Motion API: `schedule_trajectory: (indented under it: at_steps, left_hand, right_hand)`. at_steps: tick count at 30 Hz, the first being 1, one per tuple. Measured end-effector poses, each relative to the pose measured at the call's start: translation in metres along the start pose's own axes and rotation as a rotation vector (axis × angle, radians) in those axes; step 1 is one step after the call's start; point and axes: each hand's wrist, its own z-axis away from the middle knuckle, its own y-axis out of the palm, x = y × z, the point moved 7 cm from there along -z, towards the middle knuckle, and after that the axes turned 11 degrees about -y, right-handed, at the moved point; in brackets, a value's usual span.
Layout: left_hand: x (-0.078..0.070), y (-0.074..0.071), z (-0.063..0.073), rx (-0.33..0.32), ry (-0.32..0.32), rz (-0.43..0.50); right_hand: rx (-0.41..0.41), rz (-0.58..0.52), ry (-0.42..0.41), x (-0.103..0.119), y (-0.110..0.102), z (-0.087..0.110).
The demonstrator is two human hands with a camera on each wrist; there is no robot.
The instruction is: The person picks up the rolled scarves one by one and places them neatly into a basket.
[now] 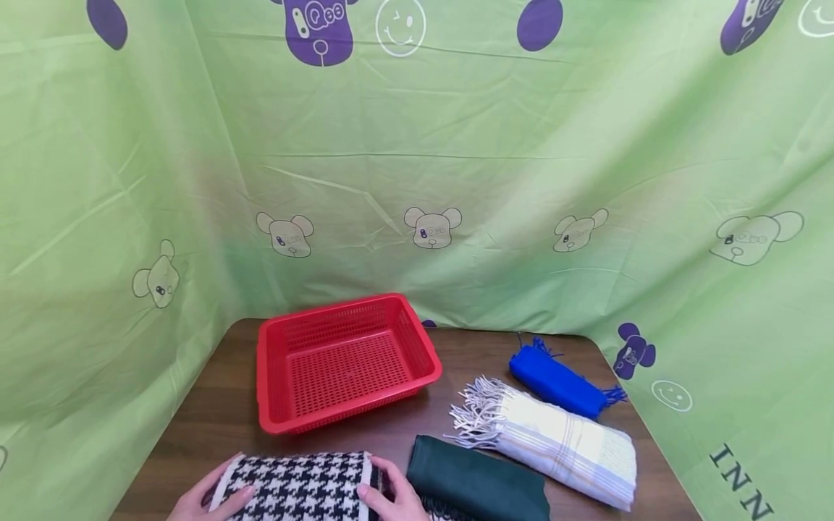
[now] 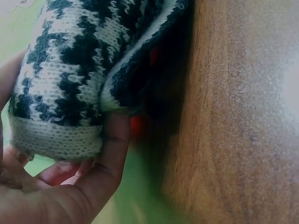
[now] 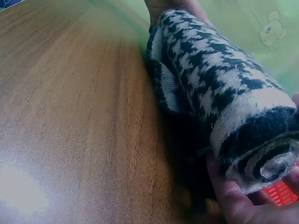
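Note:
A black-and-white houndstooth knitted scarf [image 1: 300, 485] is rolled up at the near edge of the table. My left hand [image 1: 210, 498] grips its left end, thumb on top; in the left wrist view the fingers [image 2: 114, 149] curl beneath the pale border. My right hand [image 1: 396, 498] holds the opposite end. The right wrist view shows the spiral of the rolled scarf [image 3: 275, 163], with fingers [image 3: 231, 193] under it and a loose layer hanging along its side. Right beside my right hand lies a folded dark green scarf [image 1: 478, 481].
A red plastic basket [image 1: 426, 365] with perforated sides stands at the back left of the wooden table [image 1: 221, 383]. To the right lie a folded white plaid scarf [image 1: 560, 441] with fringe and a blue scarf [image 1: 554, 380]. Green printed cloth [image 1: 456, 145] surrounds the table.

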Motion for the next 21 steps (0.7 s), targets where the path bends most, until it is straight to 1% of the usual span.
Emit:
schedule_trajectory:
  at_steps: [2,3,5,7,9,10,12,14,17,19,21]
  left_hand:
    - [0.001,0.0,0.0,-0.006,-0.003,0.028]
    - [0.001,-0.001,0.0,-0.01,-0.002,0.048]
    - [0.002,-0.001,0.002,-0.022,0.008,0.088]
    - [0.002,-0.002,0.003,-0.03,0.03,0.134]
    - [0.0,-0.002,0.006,-0.04,0.066,0.163]
    - [0.0,-0.002,0.006,-0.042,0.078,0.17]
    - [-0.001,-0.002,0.007,-0.048,0.101,0.182]
    - [-0.001,-0.003,0.008,-0.048,0.121,0.191]
    - [0.0,-0.004,0.008,-0.045,0.149,0.202]
    - [0.0,-0.005,0.007,-0.042,0.164,0.203]
    - [-0.001,-0.005,0.007,-0.042,0.179,0.203]
  right_hand:
    - [-0.006,0.008,0.009,-0.007,-0.002,-0.002]
    - [-0.001,0.018,-0.008,-0.008,-0.003,-0.002]
    - [0.004,0.01,-0.014,-0.011,-0.004,-0.003]
    - [0.023,0.008,-0.076,-0.005,-0.002,-0.002]
    - [0.04,0.01,-0.145,0.005,-0.001,0.0]
    - [0.039,0.002,-0.155,0.009,0.0,0.001]
    - [0.044,0.018,-0.204,0.019,0.001,0.004]
    - [0.039,0.053,-0.219,0.024,0.002,0.006]
    - [0.028,0.105,-0.224,0.026,0.001,0.005]
    - [0.028,0.134,-0.247,0.027,0.001,0.005]
    - [0.03,0.138,-0.269,0.028,0.001,0.004]
